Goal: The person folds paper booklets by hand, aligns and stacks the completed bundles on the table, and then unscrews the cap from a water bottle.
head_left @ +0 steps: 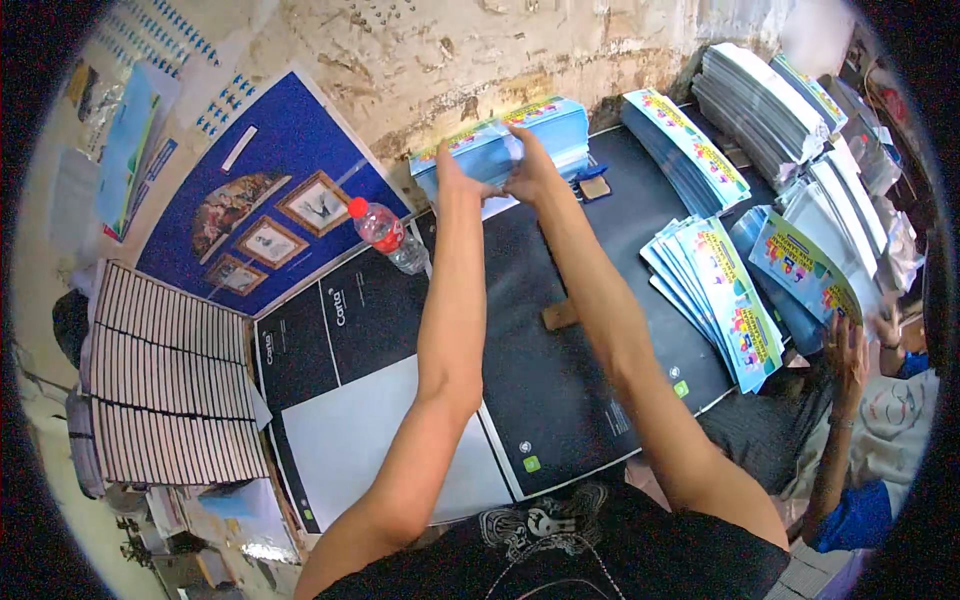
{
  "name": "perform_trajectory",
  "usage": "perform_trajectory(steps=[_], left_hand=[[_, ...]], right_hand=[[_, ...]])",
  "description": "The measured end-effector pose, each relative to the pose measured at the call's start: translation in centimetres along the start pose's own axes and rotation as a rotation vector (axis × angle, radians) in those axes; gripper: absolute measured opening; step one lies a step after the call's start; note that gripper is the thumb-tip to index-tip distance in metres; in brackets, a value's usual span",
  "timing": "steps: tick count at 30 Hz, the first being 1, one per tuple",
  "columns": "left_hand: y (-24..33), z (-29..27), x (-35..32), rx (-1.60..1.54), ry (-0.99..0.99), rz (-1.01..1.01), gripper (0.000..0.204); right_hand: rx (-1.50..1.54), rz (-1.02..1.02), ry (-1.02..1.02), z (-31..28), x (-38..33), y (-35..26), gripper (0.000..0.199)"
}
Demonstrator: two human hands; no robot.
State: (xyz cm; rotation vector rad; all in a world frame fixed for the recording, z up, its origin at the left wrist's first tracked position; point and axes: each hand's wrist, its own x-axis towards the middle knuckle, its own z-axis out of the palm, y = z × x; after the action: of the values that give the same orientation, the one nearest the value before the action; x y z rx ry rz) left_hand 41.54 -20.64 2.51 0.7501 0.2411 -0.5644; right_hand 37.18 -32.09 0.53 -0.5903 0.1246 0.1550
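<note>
A long stack of printed booklets [560, 128] with colourful covers and pale blue edges stands against the wall at the far side of the table. Both my arms stretch out to it. My left hand [458, 180] grips the stack's near side, its fingers reaching up toward the top edge. Close beside it my right hand [532, 170] holds the same stack, with fingers over the top and the thumb low. The two thumbs nearly meet at the front. Part of the fingers is blurred. Just right of the stack lies a small dark blue case with a tan pad [594, 187].
A red-capped plastic bottle [390, 235] stands left of my forearms. More booklets lie in a stack [685, 150] and a fanned pile [715, 295] at the right. A co-worker's hand [848, 355] touches booklets there. A small brown block [560, 316] lies mid-table.
</note>
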Motion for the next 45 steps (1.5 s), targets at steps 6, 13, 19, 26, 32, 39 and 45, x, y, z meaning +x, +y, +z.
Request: perform_trajectory(steps=[6,13,19,26,32,39,45], left_hand=[[0.3,-0.4,2.5,0.053,0.275,-0.035,0.086],[0.1,-1.6,2.3,0.043,0.282,-0.092,0.106],[0.1,0.4,0.6,0.030,0.449,-0.063,0.089],[-0.7,-1.0,0.4,0.016,0.051,-0.016,0.109],[-0.2,-2.0,2.3,0.052,0.022,0.000,0.116],[-4.7,0.0,-1.7,-0.022,-0.170,0.184,0.112],[-1.0,-3.9,-0.5,-0.035,-0.010,0.000,0.092]], right_hand=[[0.102,-0.045,0.273,0.6,-1.6,-1.5,0.117],[0.078,-0.231,0.230,3.1,-1.5,-1.7,0.109],[0.107,-0.254,0.429,2.0,0.0,-0.5,0.083],[-0.577,-0.295,0.837,0.8,2.8,0.8,0.091],[-0.365,-0.355,0.733,1.7,4.0,0.4,0.094],[-0.363,-0.606,0.908,0.2,3.0,0.1,0.090],[-0.096,-0.549,0.374,4.7,4.8,0.8,0.112]])
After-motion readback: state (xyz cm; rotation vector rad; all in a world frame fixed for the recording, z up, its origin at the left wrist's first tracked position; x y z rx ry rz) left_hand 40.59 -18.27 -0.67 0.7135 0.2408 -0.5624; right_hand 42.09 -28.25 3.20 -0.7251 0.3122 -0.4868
